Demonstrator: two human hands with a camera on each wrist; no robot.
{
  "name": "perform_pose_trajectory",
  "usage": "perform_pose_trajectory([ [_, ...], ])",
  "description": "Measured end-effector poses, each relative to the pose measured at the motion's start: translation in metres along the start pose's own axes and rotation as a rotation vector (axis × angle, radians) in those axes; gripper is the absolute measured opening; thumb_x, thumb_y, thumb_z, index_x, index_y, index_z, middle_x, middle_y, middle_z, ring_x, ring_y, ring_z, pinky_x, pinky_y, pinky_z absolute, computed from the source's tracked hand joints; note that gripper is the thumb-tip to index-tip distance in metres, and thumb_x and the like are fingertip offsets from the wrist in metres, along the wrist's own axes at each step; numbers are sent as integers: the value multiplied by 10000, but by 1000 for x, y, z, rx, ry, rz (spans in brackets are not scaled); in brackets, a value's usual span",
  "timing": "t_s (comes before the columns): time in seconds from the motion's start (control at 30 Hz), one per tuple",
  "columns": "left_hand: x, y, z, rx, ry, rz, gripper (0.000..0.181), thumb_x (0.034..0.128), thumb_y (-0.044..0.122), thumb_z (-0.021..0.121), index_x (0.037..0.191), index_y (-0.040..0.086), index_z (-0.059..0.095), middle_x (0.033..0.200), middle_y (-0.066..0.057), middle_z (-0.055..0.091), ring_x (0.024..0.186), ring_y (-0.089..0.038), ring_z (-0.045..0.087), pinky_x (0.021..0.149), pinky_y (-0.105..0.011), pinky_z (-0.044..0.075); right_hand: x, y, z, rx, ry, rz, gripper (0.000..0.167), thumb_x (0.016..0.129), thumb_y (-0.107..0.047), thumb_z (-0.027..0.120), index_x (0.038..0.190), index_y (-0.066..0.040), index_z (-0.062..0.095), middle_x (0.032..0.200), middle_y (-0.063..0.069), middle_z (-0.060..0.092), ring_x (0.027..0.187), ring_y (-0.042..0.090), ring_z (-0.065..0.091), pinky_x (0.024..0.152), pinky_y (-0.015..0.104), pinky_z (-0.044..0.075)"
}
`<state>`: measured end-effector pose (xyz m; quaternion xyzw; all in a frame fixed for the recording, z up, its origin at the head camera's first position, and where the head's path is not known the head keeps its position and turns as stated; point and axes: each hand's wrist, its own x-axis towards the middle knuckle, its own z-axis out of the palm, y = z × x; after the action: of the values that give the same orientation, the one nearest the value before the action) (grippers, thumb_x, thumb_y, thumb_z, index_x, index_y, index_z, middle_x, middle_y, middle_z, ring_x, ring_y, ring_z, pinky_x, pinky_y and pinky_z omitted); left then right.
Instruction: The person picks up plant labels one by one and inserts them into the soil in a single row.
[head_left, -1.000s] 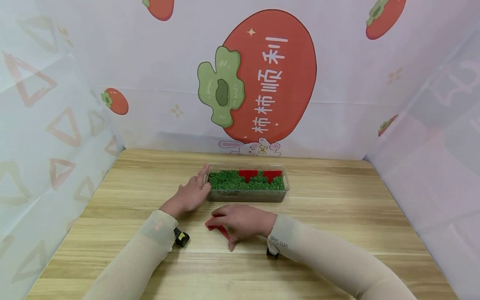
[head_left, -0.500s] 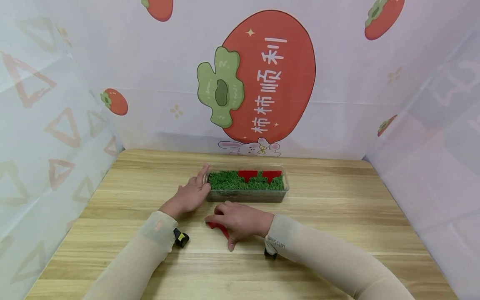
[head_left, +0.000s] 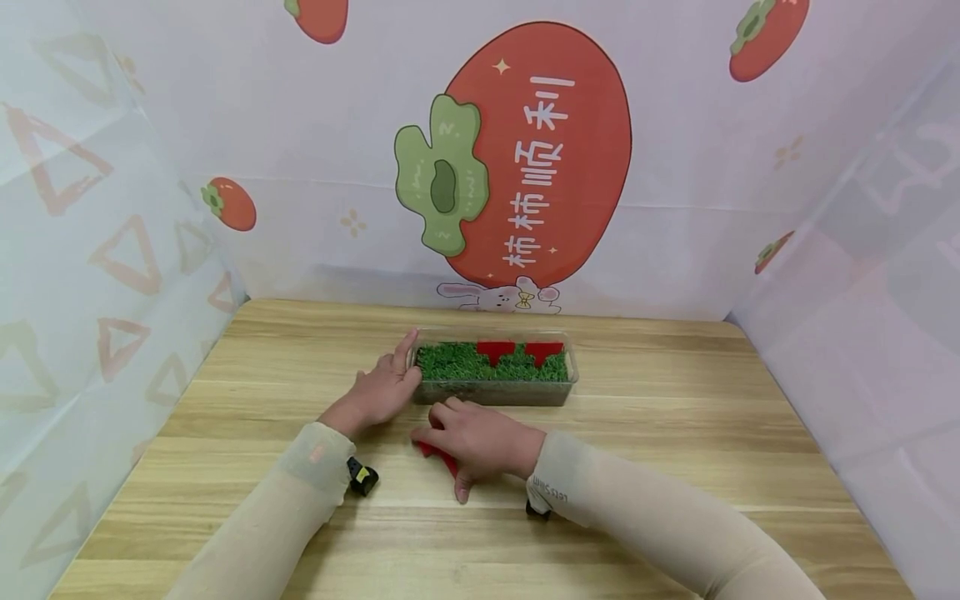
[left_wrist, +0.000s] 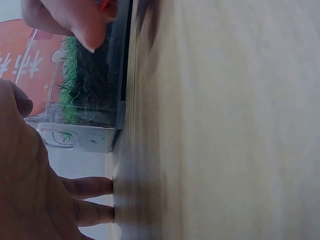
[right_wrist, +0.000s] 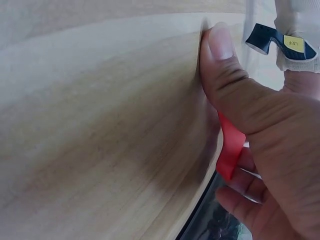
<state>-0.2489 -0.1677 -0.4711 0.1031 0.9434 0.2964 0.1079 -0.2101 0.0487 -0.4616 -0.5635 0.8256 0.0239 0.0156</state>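
A clear plastic box [head_left: 495, 392] filled with green artificial grass [head_left: 457, 362] stands toward the back of the table. Two red T-shaped plant labels [head_left: 496, 350] stand upright in its right half. My left hand [head_left: 377, 393] touches the box's left end, thumb near the front corner. Two straight fingers [left_wrist: 92, 214] rest on the wood in the left wrist view. In front of the box, my right hand [head_left: 483, 440] pinches another red plant label [right_wrist: 231, 145] between thumb and fingers, low over the table. Much of that label is hidden by the hand.
The wooden table [head_left: 660, 442] is enclosed by printed cloth at the back and sides. A black wrist camera [head_left: 363, 477] sits by the left cuff, and another [head_left: 537, 508] by the right cuff.
My right hand has shifted slightly toward the box, its fingers drawn further over the red plant label, so less of it shows. The left hand and the box stay put.
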Motion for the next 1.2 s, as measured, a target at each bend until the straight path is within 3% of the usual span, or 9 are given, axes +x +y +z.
perform_pose_trajectory([
  [0.4,-1,-2,-1,-8,4,-3,650,1052,433,210,1611,329,-105,1610,-300,213,1467,-517,226,1092,-797,30,-6,-8,2,-185,75,-25,1041,610,-731,732,1455,-179,479,1206,-4,588,1084,173,529,950,308,470],
  [0.9,0,-2,0,-6,-3,-8,651,1048,438,204,1589,378,-153,1616,-305,189,1459,-533,226,1094,-795,23,-12,-8,2,-130,96,-11,1046,642,-685,766,1484,-152,446,1224,-2,561,1083,157,517,983,276,464],
  [1.2,1,0,0,-3,1,-2,649,1047,443,203,1592,378,-144,1618,-296,195,1482,-503,198,1095,-794,24,-16,-12,1,-172,192,-34,961,657,-640,818,1417,-157,484,1161,-19,564,1035,149,516,936,273,481],
])
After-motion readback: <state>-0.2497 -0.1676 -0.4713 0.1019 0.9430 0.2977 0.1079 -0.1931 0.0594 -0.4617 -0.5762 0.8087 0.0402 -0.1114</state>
